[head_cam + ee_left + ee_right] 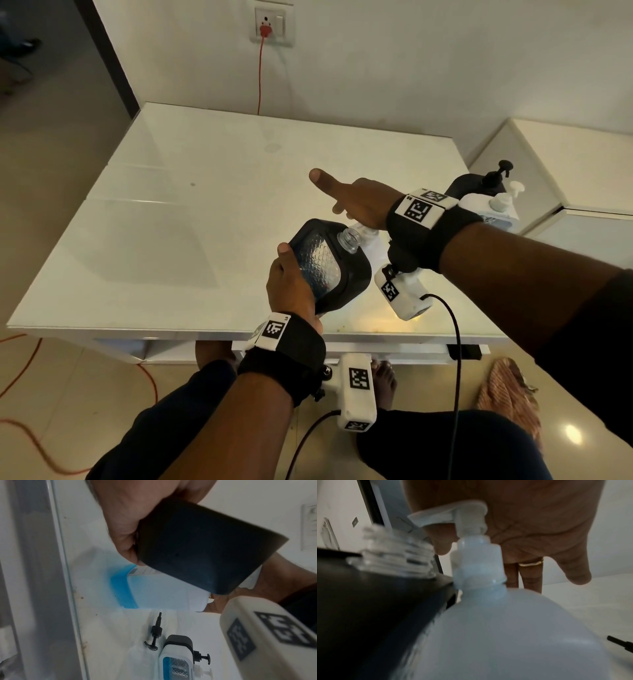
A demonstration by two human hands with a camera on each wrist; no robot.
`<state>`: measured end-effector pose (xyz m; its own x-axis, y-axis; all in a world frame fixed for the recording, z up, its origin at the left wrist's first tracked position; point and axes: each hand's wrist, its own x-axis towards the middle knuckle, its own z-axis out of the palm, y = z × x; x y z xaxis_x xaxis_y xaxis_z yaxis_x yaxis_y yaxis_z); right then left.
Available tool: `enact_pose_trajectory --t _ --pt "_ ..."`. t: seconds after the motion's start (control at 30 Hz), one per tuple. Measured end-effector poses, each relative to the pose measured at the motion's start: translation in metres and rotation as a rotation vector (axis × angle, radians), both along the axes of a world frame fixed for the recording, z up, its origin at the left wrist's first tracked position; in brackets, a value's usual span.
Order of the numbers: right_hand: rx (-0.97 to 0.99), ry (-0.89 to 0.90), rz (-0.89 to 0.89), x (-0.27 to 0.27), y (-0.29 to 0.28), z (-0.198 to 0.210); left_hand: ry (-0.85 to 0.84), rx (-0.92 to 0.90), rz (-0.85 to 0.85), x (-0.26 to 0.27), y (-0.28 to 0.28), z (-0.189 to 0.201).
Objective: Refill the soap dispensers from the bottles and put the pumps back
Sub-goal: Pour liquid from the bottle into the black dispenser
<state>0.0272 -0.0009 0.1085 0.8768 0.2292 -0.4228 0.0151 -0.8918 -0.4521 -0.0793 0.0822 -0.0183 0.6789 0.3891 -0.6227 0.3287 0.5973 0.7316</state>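
Note:
My left hand (291, 284) grips a black-framed soap dispenser (329, 263) with a clear textured window, tilted over the table's front edge. Its clear threaded neck (349, 240) has no pump on it and leans toward a white refill bottle (505, 635). My right hand (356, 202) lies flat on that bottle's white pump head (453, 515), fingers (320, 178) straight. A band of blue liquid shows at the bottle's base (123, 588). A loose black pump (155, 634) lies on the table to the right of the bottle.
At the table's right edge stand a black dispenser (479, 181) with its pump on and a white one (493, 205) holding blue soap. The white table (171, 205) stands against a wall. A red cable (260, 75) hangs from a socket. A low white cabinet (565, 164) is at the right.

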Motion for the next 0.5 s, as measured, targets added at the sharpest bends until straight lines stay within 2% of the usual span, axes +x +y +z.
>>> enact_pose_trajectory --t 0.5 --pt "-0.011 0.038 0.003 0.0025 -0.0025 -0.0047 -0.021 0.042 0.011 0.0011 0.0012 -0.0034"
